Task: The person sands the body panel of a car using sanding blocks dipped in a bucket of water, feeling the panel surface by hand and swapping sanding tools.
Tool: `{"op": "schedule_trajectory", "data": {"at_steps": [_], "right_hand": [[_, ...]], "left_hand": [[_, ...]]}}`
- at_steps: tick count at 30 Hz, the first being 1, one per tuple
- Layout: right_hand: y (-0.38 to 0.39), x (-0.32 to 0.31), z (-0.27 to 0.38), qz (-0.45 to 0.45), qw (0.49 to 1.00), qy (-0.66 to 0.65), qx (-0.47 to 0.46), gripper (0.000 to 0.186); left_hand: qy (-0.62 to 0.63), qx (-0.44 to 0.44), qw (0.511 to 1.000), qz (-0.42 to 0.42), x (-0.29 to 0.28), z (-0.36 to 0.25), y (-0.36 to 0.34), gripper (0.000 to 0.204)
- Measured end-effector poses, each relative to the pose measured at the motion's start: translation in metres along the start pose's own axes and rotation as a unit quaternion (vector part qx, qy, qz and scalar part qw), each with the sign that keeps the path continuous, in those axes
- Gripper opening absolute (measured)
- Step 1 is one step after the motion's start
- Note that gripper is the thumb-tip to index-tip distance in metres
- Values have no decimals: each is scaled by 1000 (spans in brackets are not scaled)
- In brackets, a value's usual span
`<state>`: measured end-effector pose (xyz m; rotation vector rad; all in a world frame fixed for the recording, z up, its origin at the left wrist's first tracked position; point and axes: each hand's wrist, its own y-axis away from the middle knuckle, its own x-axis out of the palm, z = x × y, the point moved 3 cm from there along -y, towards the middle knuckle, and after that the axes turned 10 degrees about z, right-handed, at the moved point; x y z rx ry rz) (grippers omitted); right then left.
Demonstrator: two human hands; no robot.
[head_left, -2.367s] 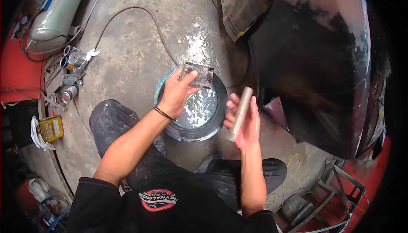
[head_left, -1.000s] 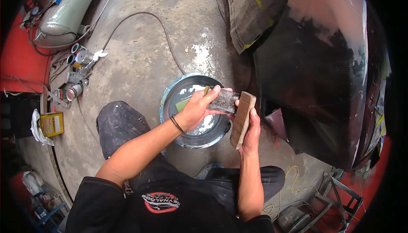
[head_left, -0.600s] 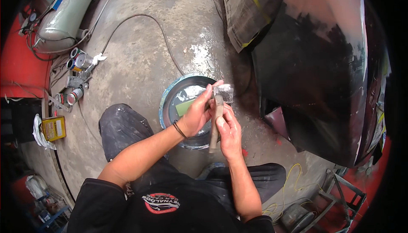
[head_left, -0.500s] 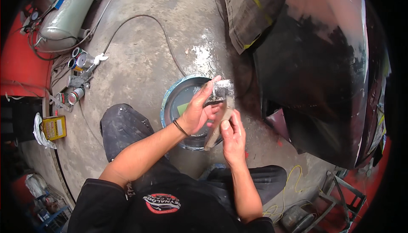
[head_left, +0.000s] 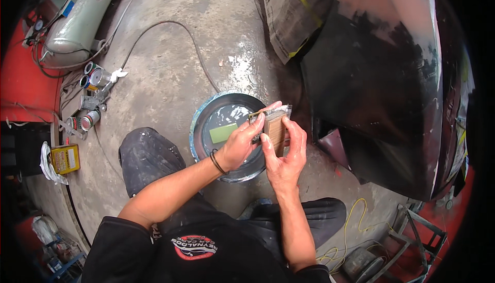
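Note:
Over the basin, a brown wooden block (head_left: 276,131) stands on end between my two hands. My right hand (head_left: 286,163) has its thumb on one side and its fingers on the other side of the block. My left hand (head_left: 240,144) pinches a dark, wet, shiny sheet (head_left: 285,109), which looks like sandpaper, against the block's upper end. Most of that sheet is hidden behind the block and fingers. Beneath, the round basin (head_left: 194,137) with a blue, paint-marked rim holds cloudy water, and a light green rectangular piece (head_left: 223,133) lies in it.
A dark car body panel (head_left: 361,82) rises close on the right, with masking paper (head_left: 294,14) at its top. A hose (head_left: 198,45) crosses the wet concrete floor to the basin. Several cans (head_left: 92,119), a yellow tin (head_left: 65,159) and a grey tank (head_left: 77,30) are at left.
The wooden block has turned upright and come up against the dark sheet. My hands have drawn together, and the green piece in the basin shows more fully.

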<state>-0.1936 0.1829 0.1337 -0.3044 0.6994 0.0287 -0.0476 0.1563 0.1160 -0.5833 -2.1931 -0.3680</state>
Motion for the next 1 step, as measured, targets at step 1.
{"op": "schedule_trajectory", "data": {"at_steps": [1], "right_hand": [[0,3,-4,-3,1000,-3,-4,73]], "left_hand": [[16,-3,1000,13,-1,2,0,61]]}}
